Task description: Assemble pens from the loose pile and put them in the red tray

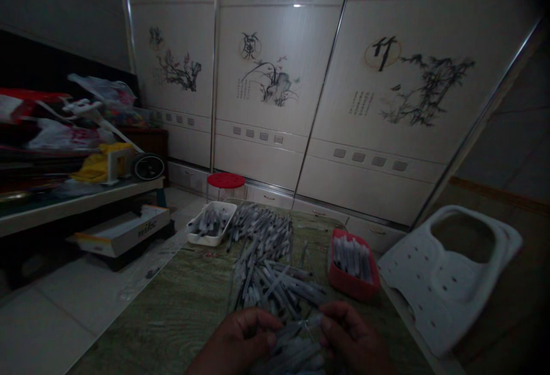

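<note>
A pale, translucent pen (296, 326) spans the gap between my hands at the near end of the table. My left hand (243, 338) has thumb and forefinger closed at its left end. The right end is pinched in the fingertips of my right hand (350, 335). Below my hands lies a bunch of similar pens (296, 355), partly hidden. A long heap of pens (266, 237), pale with dark ends, runs away from me up the table. Dim light blurs the small parts.
On the wood-patterned table (172, 312) stand a white tray (209, 240) of pens at far left and a red box (354, 289) of pens at right. A white plastic chair (447, 272) is beside the table. Behind are a red stool (226, 180) and a cluttered bench (86, 197).
</note>
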The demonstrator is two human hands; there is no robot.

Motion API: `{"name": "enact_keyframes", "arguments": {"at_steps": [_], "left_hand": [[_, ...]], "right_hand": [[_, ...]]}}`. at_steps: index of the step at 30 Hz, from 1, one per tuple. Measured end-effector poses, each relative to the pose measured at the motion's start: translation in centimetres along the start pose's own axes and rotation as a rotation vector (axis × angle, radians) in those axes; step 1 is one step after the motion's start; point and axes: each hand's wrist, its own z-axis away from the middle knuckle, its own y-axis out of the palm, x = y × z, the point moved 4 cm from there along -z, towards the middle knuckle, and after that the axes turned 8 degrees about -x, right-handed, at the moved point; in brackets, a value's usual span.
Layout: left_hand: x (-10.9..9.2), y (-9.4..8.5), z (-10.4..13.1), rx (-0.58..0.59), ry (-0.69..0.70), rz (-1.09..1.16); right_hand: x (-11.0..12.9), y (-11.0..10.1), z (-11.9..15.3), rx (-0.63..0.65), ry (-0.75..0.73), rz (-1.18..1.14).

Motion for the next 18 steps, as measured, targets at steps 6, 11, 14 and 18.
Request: {"name": "enact_keyframes", "arguments": {"at_steps": [6,11,14,18], "left_hand": [[0.2,0.6,-0.2,0.031,-0.013,0.015],[0.2,0.8,-0.2,0.031,-0.015,0.014],[0.4,0.8,-0.3,0.034,-0.005,0.021],[0.8,0.8,-0.6,0.026,0.004,0.030]], "right_hand": [[-0.3,0.2,0.2,0.051,0.008,0.025],[0.2,0.8,0.7,0.070,0.037,0.042],[0.5,1.1,0.9,0.094,0.053,0.039],[0.6,1.4,1.0,0.122,0.057,0.048]]}}
